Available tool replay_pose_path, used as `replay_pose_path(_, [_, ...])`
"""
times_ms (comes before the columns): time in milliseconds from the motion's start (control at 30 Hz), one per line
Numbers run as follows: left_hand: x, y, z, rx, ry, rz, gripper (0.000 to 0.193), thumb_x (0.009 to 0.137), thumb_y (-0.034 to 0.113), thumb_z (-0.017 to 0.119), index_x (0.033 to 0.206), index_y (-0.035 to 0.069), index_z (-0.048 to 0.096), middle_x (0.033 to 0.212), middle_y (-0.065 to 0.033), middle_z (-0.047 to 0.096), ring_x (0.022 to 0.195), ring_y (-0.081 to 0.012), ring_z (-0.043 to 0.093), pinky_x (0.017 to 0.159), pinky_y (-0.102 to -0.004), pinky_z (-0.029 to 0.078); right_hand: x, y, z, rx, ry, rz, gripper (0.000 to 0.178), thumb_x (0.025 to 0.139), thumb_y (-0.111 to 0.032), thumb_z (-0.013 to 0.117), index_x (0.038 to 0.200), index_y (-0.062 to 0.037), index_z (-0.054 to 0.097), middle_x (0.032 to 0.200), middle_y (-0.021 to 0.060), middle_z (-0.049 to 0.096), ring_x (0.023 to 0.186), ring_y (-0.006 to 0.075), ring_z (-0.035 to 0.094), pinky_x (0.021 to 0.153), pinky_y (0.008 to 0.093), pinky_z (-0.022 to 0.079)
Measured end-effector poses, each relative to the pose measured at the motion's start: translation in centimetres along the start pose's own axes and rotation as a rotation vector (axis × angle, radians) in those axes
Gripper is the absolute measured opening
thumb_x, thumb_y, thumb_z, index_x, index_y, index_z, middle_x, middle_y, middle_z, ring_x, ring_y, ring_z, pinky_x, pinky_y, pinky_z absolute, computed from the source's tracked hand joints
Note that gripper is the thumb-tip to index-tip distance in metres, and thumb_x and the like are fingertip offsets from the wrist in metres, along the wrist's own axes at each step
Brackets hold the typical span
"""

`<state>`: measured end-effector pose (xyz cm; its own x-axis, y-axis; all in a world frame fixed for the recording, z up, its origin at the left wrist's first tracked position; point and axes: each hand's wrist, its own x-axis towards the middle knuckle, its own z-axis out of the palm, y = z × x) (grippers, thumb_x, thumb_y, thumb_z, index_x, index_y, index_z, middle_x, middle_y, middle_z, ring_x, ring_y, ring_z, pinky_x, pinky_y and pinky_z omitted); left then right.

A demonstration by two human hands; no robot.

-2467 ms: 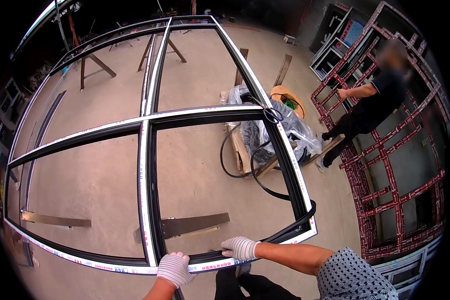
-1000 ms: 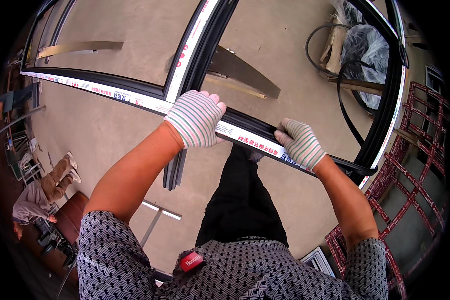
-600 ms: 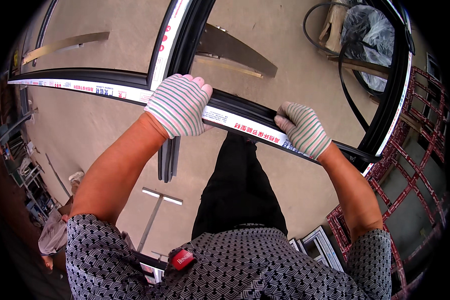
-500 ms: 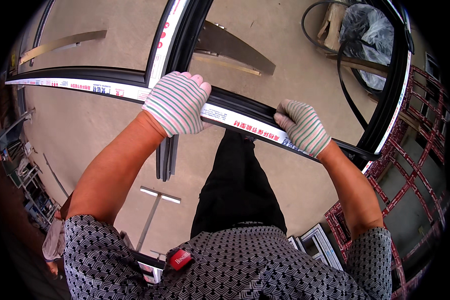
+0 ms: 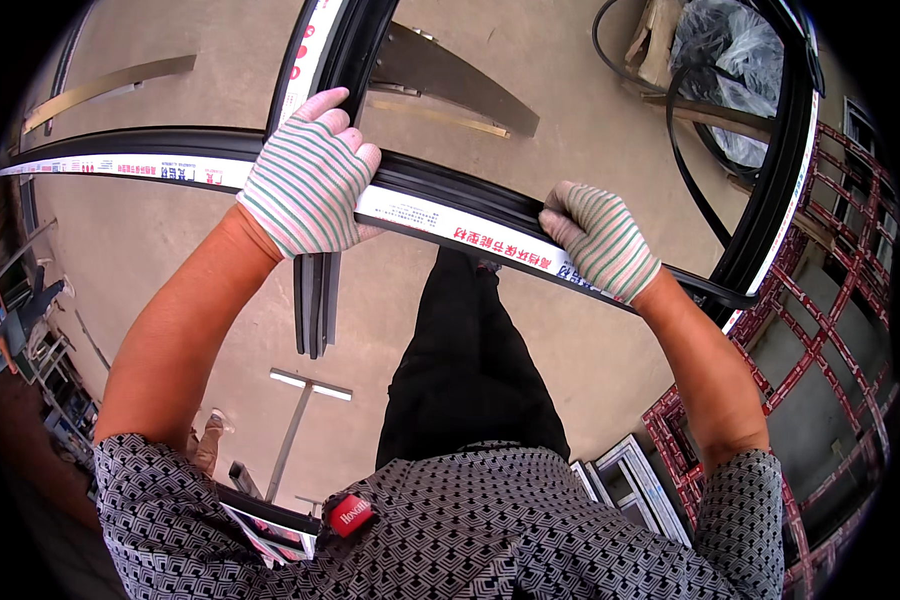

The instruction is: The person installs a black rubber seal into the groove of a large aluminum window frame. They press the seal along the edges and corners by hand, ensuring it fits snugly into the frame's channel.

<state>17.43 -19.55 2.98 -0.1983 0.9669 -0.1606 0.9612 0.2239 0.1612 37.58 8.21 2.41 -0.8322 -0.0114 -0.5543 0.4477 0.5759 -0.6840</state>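
A large black window frame (image 5: 450, 182) with white printed protective film lies across my view, an upright bar meeting its near rail. My left hand (image 5: 310, 180), in a striped knit glove, is wrapped over the rail at that joint, its index finger stretched along the upright. Farther right, my gloved right hand (image 5: 605, 240) has its fingers curled and pinched at the rail's inner edge. A black rubber strip (image 5: 715, 290) emerges beside my right wrist and bends at the right corner. What sits right under those fingertips is hidden.
A clear plastic bag (image 5: 735, 60) and a wooden block (image 5: 655, 45) lie at the far right, with a loose black strip (image 5: 685, 180). Red-wrapped lattice bars (image 5: 820, 330) stand on the right. Metal lengths (image 5: 315, 310) hang below the joint. Another person's foot (image 5: 215, 425) shows at lower left.
My left hand has shifted left, and its index finger is now stretched out. The right hand stays near the same spot on the rail. The view has shifted slightly; a person's foot appears lower left.
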Motion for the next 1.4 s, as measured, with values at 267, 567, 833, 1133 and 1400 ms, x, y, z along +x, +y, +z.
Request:
replay_pose_path(267, [0.23,0.16,0.19,-0.009,-0.026,-0.020,0.052,0.064,0.051,0.085,0.081,0.004,0.069,0.073,-0.0080,0.062,0.086,-0.0266,0.067,0.123,-0.0476,0.042,0.01,0.27,0.11,-0.004,-0.002,-0.011,0.020,0.103,-0.017,0.064,0.097,0.0015,0.066,0.086,0.0234,0.066,0.085,0.0431,0.066,0.079,0.0468,0.052])
replay_pose_path(567, [0.01,0.23,-0.03,0.018,0.006,-0.029,0.055,0.063,0.055,0.085,0.082,0.005,0.070,0.078,-0.0119,0.065,0.100,-0.0342,0.069,0.126,-0.0548,0.036,0.07,0.18,0.08,-0.019,-0.005,-0.020,0.021,0.103,-0.020,0.064,0.098,0.0010,0.067,0.086,0.0233,0.067,0.085,0.0430,0.067,0.079,0.0473,0.052])
replay_pose_path(833, [0.02,0.23,0.43,0.007,-0.011,-0.039,0.056,0.061,0.052,0.086,0.083,0.005,0.065,0.078,-0.0104,0.061,0.091,-0.0313,0.065,0.123,-0.0519,0.040,0.14,-0.18,-0.16,-0.026,-0.041,0.039,0.024,0.105,-0.022,0.063,0.101,0.0009,0.068,0.087,0.0225,0.069,0.085,0.0414,0.069,0.081,0.0456,0.054])
replay_pose_path(1133, [0.22,0.60,0.00,-0.017,-0.054,-0.018,0.056,0.062,0.046,0.090,0.094,0.005,0.070,0.083,-0.0096,0.065,0.089,-0.0288,0.067,0.126,-0.0510,0.038,0.30,-0.08,-0.30,-0.042,-0.050,0.013,0.024,0.105,-0.021,0.063,0.103,0.0014,0.069,0.089,0.0225,0.070,0.087,0.0403,0.069,0.082,0.0452,0.054])
replay_pose_path(1400, [0.28,0.85,0.08,-0.003,-0.123,-0.022,0.060,0.059,0.041,0.093,0.102,0.006,0.071,0.087,-0.0094,0.067,0.088,-0.0280,0.068,0.125,-0.0505,0.039,0.26,0.30,-0.22,-0.016,-0.040,-0.017,0.023,0.104,-0.020,0.064,0.104,0.0022,0.070,0.088,0.0224,0.071,0.084,0.0408,0.070,0.079,0.0456,0.055])
